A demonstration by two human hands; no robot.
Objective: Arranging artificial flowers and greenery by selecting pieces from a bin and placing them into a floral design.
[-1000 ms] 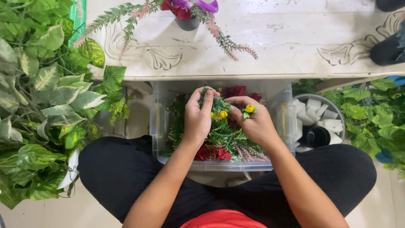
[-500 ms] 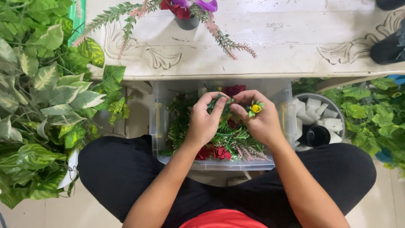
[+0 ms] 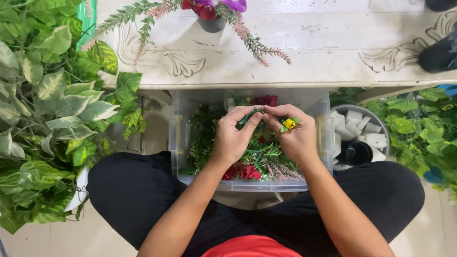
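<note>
Your left hand (image 3: pixel 233 138) and right hand (image 3: pixel 296 138) pinch a thin green stem (image 3: pixel 253 114) between fingertips; it looks light and bendy, so grip near the yellow flower (image 3: pixel 289 123).

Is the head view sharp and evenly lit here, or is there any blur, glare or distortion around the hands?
Head view: soft, even light, no harsh glare; left hand and right hand are sharp over the clear plastic bin; only faint shadow under the white table edge; slight wide-angle bowing toward the frame edges.
</note>
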